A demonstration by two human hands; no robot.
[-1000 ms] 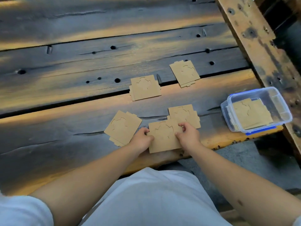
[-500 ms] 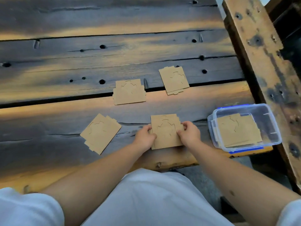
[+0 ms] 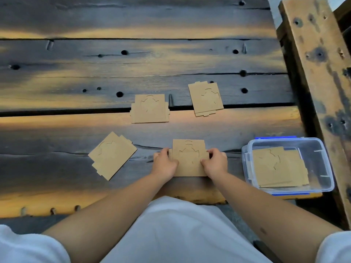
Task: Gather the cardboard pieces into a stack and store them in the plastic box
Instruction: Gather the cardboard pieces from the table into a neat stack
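Left hand (image 3: 164,164) and right hand (image 3: 215,163) pinch opposite edges of a cardboard stack (image 3: 189,158) lying on the dark, hole-pocked plank table (image 3: 133,63). Right of the grip sits the clear plastic box (image 3: 322,164) holding cardboard.

No text, label, brand, number or sign can be read anywhere in view. The cardboard pieces (image 3: 189,158) between the fingers (image 3: 204,161) carry only cut lines, curved and notched, no lettering. The same holds for the pieces lying beyond the fingers and to their left on the worktop (image 3: 133,73). The clear plastic box (image 3: 322,168) to the right of the fingers shows no readable marking on its walls or blue clips, and the cardboard inside it is likewise bare of print.
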